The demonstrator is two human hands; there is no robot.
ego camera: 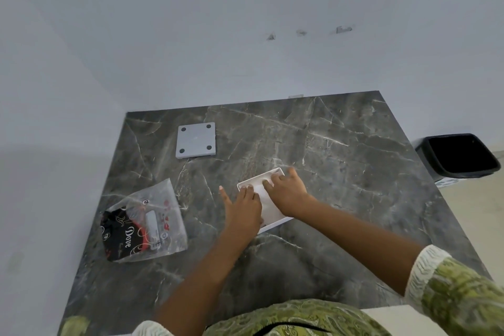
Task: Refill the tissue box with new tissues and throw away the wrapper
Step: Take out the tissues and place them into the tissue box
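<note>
Box (275, 222) on dark marble table (327, 144), tissues (266, 196) under both flat open hands: left (244, 210), right (287, 194). Wrapper (147, 224) left of them, bin (458, 157) far right, grey walls.

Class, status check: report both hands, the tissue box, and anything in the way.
Left hand and right hand pressing tissues into white box. Base plate off, far side. Wrapper on table, unbinned. Nothing in the way.

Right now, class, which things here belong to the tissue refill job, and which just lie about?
Job: white tissue box, tissues inside it, grey box lid, empty Dove wrapper, black bin, left hand, right hand.
Lying about: nothing on the marble table.
</note>
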